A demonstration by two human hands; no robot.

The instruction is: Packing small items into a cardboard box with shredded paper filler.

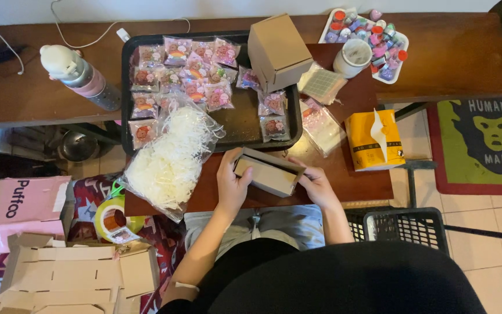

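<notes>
Both hands hold a small brown cardboard box (pixel 267 171) over the near edge of a dark wooden table (pixel 350 174). My left hand (pixel 231 181) grips its left end, thumb on the rim. My right hand (pixel 316 185) holds the right end. The box lies tilted with its open side up and looks empty. Just left of it, a clear bag of white shredded paper (pixel 169 157) rests partly on a black tray (pixel 245 122) that carries several small wrapped pink sweets (pixel 196 72).
A closed brown box (pixel 278 51) stands at the tray's back right. A white cup (pixel 352 57), a white tray of small colourful bottles (pixel 379 40) and a yellow tissue pack (pixel 375 139) lie right. Left: a bottle (pixel 79 75), tape roll (pixel 114 218), flat cardboard (pixel 71 279), pink box (pixel 24 209).
</notes>
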